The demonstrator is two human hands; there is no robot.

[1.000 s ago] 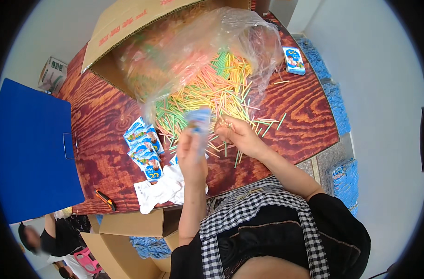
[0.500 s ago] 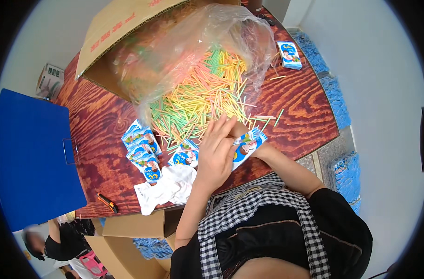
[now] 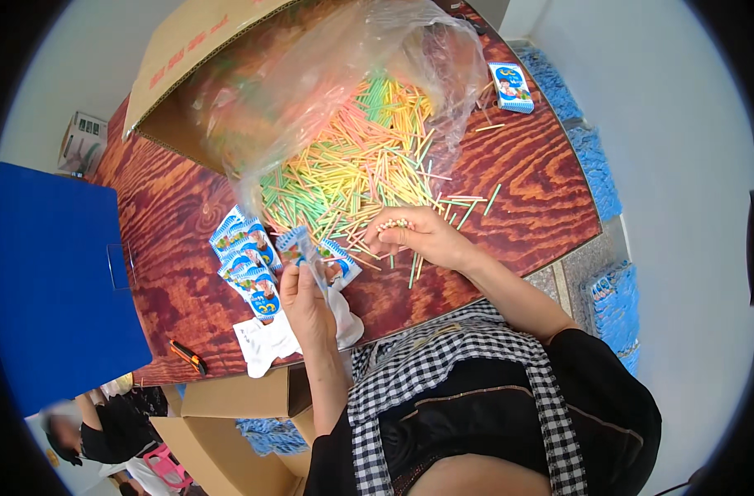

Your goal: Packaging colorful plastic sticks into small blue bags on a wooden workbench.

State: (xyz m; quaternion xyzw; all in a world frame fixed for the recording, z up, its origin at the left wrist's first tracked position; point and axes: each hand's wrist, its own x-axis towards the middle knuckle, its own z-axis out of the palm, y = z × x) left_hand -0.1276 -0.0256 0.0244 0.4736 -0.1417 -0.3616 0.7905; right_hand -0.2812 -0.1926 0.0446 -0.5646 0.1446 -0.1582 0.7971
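Note:
My left hand (image 3: 305,302) pinches a small blue-and-white printed packet (image 3: 294,241) between thumb and fingers, in front of the stick pile. To its right, my right hand (image 3: 431,238) is closed round a bundle of thin sticks (image 3: 398,224), whose pale ends show above the fist. A large heap of thin pink, yellow and green sticks (image 3: 344,169) spills out of a clear plastic bag (image 3: 443,58). Just behind my left fingers lies another packet (image 3: 341,263), partly covered. Beside that hand, several overlapping packets (image 3: 246,258) lie in a row.
An open cardboard box (image 3: 174,70) on its side holds the bag. White cloth (image 3: 265,343) lies under my left wrist, with an orange-and-black utility knife (image 3: 188,357) farther left. Packets (image 3: 511,88) are stacked at far right. A blue panel (image 3: 59,289) and an open carton (image 3: 228,405) adjoin the table.
My hands have come apart. The left has moved left and holds a packet upright; the right, seen from under it, now shows a fistful of sticks.

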